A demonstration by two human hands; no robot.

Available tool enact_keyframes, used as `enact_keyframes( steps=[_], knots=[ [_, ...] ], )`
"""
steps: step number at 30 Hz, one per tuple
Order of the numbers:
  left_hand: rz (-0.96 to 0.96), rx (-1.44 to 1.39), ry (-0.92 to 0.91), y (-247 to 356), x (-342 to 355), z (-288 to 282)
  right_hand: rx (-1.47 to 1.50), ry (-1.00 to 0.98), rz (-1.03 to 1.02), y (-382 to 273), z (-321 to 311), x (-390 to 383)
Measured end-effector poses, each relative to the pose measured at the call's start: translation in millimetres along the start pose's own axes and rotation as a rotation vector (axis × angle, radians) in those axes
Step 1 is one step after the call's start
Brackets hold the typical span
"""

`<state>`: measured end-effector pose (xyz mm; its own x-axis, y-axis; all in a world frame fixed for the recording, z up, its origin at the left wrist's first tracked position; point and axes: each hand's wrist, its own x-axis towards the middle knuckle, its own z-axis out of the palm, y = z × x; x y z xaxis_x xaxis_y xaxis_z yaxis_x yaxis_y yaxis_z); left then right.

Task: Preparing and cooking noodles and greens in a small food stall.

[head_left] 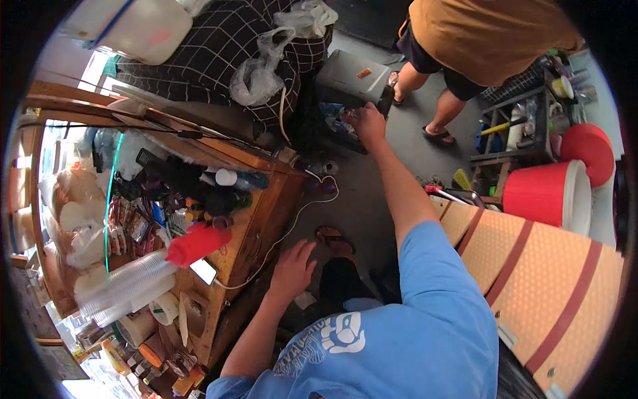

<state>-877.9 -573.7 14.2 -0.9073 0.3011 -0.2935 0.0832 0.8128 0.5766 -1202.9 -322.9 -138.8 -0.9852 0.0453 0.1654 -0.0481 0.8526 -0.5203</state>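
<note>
My right arm stretches forward, and my right hand [367, 126] is at a dark bin [351, 141] on the floor. Its fingers are curled at a shiny plastic packet [334, 116]; what exactly they grip is too small to make out. A pale grey box [352, 72] stands just beyond. My left hand [292, 269] hangs lower, beside the wooden counter [249, 223], fingers stretched and holding nothing. Near it on the counter edge lie a phone [203, 271] with a white cable [292, 229] and a red squeeze bottle [198, 245].
Stacked clear plastic cups [126, 289] and packets crowd the counter at left. Another person [488, 40] in an orange-brown top stands ahead on the right. A red bucket [541, 196], a rack [515, 133] and a tan padded bench [531, 279] line the right side.
</note>
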Motion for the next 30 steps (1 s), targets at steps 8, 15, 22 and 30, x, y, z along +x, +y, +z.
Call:
enact_keyframes(
  steps=[8,15,22,30],
  knots=[
    [-0.235,-0.021,-0.132,-41,-64,37,-0.273,-0.378,0.047,35,141,41],
    [-0.352,-0.129,-0.125,-27,-87,26,-0.222,-0.445,0.114,67,137,42],
    [-0.444,-0.112,0.032,-11,-131,7,-0.254,-0.150,0.037,37,59,18],
    [-0.609,0.006,0.428,45,-288,2,-0.170,-0.361,-0.207,-33,35,-135]
  ],
)
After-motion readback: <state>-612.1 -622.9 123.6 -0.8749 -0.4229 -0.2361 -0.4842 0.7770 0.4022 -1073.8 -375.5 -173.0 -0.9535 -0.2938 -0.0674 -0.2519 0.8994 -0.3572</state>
